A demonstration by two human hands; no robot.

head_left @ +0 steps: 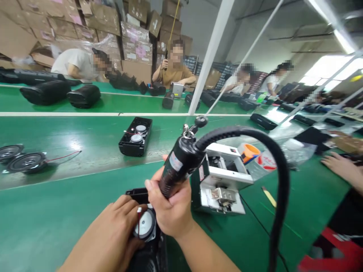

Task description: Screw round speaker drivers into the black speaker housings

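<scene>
My right hand (pixel 172 207) is wrapped round a black electric screwdriver (pixel 177 162), which leans with its cable end up and away from me. A thick black cable curves from its top down to the right. Its tip is hidden behind my hand and the work below. My left hand (pixel 109 230) grips a round speaker (pixel 146 224) with a silver-grey centre, its fingers bent about the edge. This speaker sits in a black speaker housing (pixel 141 260), partly covered by both hands. A short lead with a white plug stands up beside my left fingers.
A white-and-black screw feeder (pixel 224 177) stands right of my hands, with an orange tape roll (pixel 249 151) behind it. Another housing (pixel 136 136) with two speakers lies ahead; loose speakers (pixel 27 160) lie left. A co-worker's hand (pixel 337 166) rests at right. Several people work across the line.
</scene>
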